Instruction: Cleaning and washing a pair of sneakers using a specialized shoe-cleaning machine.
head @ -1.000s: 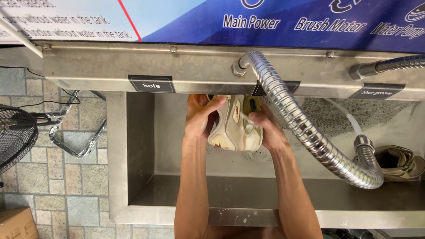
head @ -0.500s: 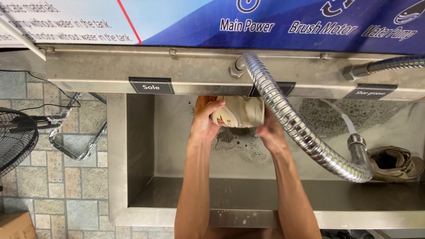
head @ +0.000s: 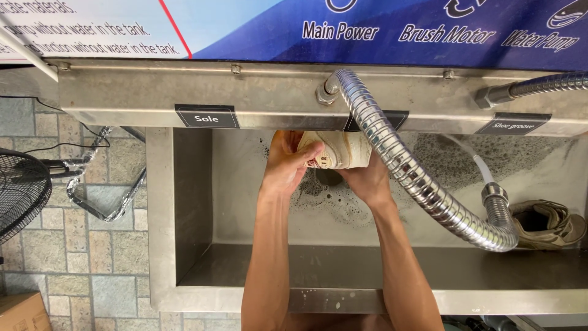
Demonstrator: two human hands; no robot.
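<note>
Just one view here, a head cam pointing pretty much straight down into a stainless steel wash basin, fairly close up. Both forearms come in from the bottom centre; grey paved floor fills the left edge.

Bright, even daylight, no hard shadows. Soft shade under steel ledge at 12 o'clock, darkening back of basin and upper part of cream shoe. Sharp specular glints along corrugated metal hose from 12 toward 4 o'clock. Dull sheen on wet basin floor at 6 o'clock. Focus crisp across centre; forearms at 6 o'clock slightly soft. Mild wide-angle bending at 9 and 3 o'clock edges. No motion blur on left hand or right hand.
</note>
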